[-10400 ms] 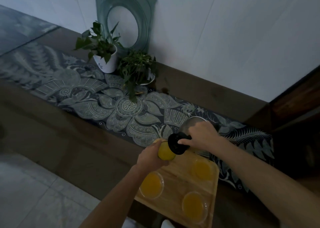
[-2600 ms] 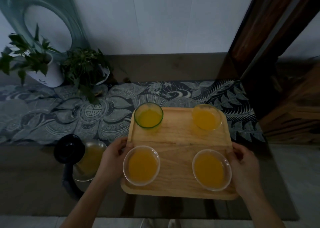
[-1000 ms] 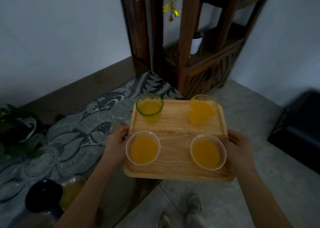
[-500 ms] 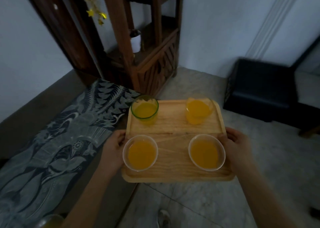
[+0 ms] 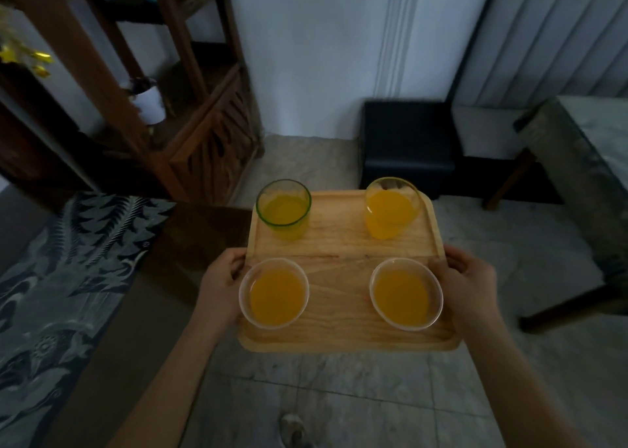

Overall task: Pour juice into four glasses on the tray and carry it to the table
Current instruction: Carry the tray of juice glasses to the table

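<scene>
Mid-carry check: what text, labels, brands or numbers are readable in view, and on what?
None can be read.
The tray, the green-rimmed glass and the white pot on the shelf show no lettering; the runner carries only a pattern.
Anything small would be lost in the dim, soft picture.

Wooden shelf unit (image 5: 190,114): dark brown, open tiers, slatted lower front, standing against the white wall (image 5: 316,46) at upper left.
White pot (image 5: 149,102): on a lower shelf of the unit; contents too dim to tell.
Yellow ornaments (image 5: 37,60): hanging at the far left edge.
Patterned cloth (image 5: 68,260): dark, with pale leaf and flower motifs, lying along a brown counter (image 5: 142,328) at left.
Black stool (image 5: 406,141): boxy, padded, on the floor against the wall.
Grey padded panel (image 5: 550,40): vertical channels, upper right, with a pale seat cushion (image 5: 486,131) below it.
Wall moulding (image 5: 396,29): vertical ribbed strip.
Floor tiles (image 5: 339,396): pale, marbled.
</scene>
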The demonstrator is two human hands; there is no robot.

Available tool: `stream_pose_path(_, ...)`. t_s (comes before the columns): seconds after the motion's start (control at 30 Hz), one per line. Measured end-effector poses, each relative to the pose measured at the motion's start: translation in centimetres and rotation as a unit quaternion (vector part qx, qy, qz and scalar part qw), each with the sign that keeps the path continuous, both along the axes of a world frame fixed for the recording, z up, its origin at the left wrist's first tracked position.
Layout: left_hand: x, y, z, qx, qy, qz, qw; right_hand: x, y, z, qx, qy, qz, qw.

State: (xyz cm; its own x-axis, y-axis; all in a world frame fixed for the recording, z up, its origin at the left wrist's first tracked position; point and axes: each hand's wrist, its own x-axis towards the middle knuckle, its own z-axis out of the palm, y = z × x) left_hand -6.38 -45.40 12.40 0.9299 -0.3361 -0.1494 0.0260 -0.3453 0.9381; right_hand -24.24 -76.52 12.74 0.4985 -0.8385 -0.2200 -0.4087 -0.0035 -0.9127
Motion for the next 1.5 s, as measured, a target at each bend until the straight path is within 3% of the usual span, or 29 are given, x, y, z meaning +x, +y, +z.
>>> stream_pose_path(0.23, -5.0, -9.5, 0.6, -0.003, 0.018, -0.072, 0.997, -9.9, -5.8, 1.1, 0.007, 0.001, -0.078, 0.997)
stream_pose_path(0.43, -11.1, -17.1, 0.7, 0.024, -0.018, -0.158, 0.987, -19.5, -10.0, 1.4, -0.001, -0.002, -0.151, 0.989)
stream_pose_path(0.9, -24.1, -33.9, 1.2, 0.011, 0.053, -0.286, 0.957, -39.0, -16.2, 1.2, -0.005, -0.001, -0.329, 0.944)
stream_pose_path(1.2, -28.4, -44.9, 1.0, 0.044, -0.047, -0.439, 0.896, -45.6, -18.8, 0.6, -0.003, -0.009, -0.442, 0.897)
stream_pose_path(1.5, -30.1, -56.9, 1.4, 0.029, -0.059, -0.529, 0.846, -48.1, -22.9, 2.1, -0.035, -0.025, -0.522, 0.852)
